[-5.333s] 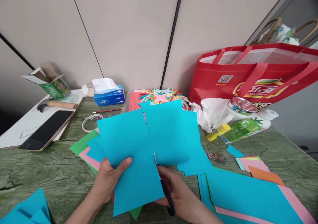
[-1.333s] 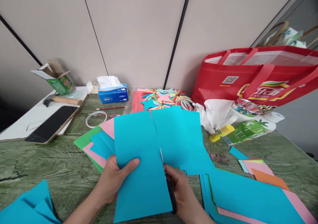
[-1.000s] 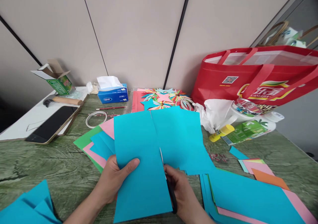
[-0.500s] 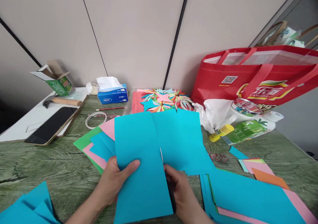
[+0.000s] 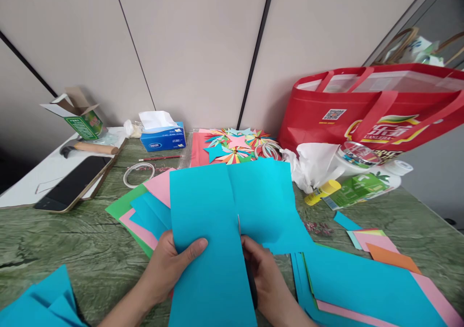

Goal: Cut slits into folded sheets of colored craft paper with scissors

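My left hand (image 5: 168, 269) pinches the left half of a blue paper sheet (image 5: 213, 220), thumb lying on its front. My right hand (image 5: 266, 278) is wrapped round black-handled scissors (image 5: 250, 274); their blade (image 5: 239, 224) pokes up through a slit in the middle of the sheet. The sheet's right half (image 5: 264, 201) stands beyond the blade. More blue, pink and green sheets (image 5: 139, 211) lie under and to the left of the held sheet.
A stack of blue and pink paper (image 5: 366, 288) lies at right, blue scraps (image 5: 39, 303) at lower left. Behind are paper stars (image 5: 235, 145), tape rolls (image 5: 135, 173), a tissue box (image 5: 163, 136), a glue stick (image 5: 321, 191), a red bag (image 5: 373, 109), a phone (image 5: 72, 182).
The scissors have worked farther up the middle of the blue sheet, and the sheet has shifted slightly right and lower. Both hands kept their grip.
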`<state>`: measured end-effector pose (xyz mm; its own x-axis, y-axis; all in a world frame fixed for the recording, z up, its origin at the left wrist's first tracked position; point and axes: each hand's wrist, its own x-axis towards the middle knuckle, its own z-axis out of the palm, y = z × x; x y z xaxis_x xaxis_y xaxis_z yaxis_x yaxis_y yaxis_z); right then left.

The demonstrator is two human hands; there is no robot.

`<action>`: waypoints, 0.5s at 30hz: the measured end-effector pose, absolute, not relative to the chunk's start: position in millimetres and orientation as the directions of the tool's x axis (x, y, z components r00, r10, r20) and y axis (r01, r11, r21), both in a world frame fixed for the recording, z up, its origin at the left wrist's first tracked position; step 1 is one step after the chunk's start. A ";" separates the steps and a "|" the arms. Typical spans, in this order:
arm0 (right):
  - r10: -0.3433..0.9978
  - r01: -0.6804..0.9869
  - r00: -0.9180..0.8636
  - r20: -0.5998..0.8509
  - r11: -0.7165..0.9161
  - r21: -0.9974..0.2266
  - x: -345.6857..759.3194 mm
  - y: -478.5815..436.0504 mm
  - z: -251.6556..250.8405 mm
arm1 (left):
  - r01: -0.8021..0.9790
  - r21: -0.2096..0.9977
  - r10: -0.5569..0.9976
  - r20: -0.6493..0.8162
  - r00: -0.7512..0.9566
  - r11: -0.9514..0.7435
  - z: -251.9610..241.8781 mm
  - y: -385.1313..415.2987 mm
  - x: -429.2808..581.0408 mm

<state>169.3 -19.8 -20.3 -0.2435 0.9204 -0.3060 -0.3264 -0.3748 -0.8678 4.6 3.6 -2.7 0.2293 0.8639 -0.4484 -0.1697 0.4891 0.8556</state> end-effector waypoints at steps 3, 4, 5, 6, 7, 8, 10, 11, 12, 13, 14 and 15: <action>0.918 -0.347 -0.243 -0.312 -0.383 -0.856 168.9 -20.2 -19.7 | -0.177 0.858 0.870 -0.443 0.217 0.482 -3.9 3.4 4.2; 0.917 -0.352 -0.245 -0.314 -0.386 -0.853 168.9 -20.3 -20.1 | -0.180 0.857 0.869 -0.445 0.214 0.483 -4.4 3.3 4.0; 0.916 -0.357 -0.245 -0.317 -0.390 -0.849 169.0 -20.4 -20.6 | -0.183 0.855 0.868 -0.448 0.213 0.486 -4.8 3.2 3.8; 0.914 -0.364 -0.243 -0.325 -0.396 -0.843 169.0 -20.4 -21.2 | -0.183 0.852 0.866 -0.453 0.210 0.490 -5.1 3.2 3.7; 0.911 -0.372 -0.241 -0.334 -0.404 -0.836 168.9 -20.3 -21.7 | -0.182 0.850 0.864 -0.458 0.210 0.495 -5.3 3.3 3.7; 0.909 -0.383 -0.234 -0.344 -0.411 -0.827 168.6 -20.2 -21.9 | -0.179 0.849 0.862 -0.461 0.211 0.498 -5.4 3.4 3.7; 0.912 -0.403 -0.214 -0.349 -0.408 -0.819 167.9 -19.6 -21.0 | -0.173 0.851 0.862 -0.459 0.213 0.496 -5.7 4.0 4.1; 0.916 -0.409 -0.206 -0.345 -0.401 -0.820 167.5 -19.3 -20.1 | -0.174 0.851 0.862 -0.458 0.216 0.495 -5.9 4.4 4.3; 0.920 -0.411 -0.200 -0.337 -0.391 -0.824 167.2 -19.0 -18.9 | -0.176 0.850 0.861 -0.458 0.220 0.497 -6.1 4.8 4.5; 0.924 -0.412 -0.192 -0.330 -0.382 -0.827 167.0 -18.8 -17.8 | -0.179 0.849 0.862 -0.457 0.220 0.496 -6.3 5.1 4.6; 0.926 -0.414 -0.189 -0.328 -0.378 -0.828 166.9 -18.6 -16.8 | -0.182 0.848 0.861 -0.458 0.220 0.497 -6.4 5.3 4.7; 0.926 -0.417 -0.189 -0.327 -0.377 -0.827 166.9 -18.4 -16.0 | -0.184 0.847 0.860 -0.460 0.221 0.499 -6.4 5.2 4.7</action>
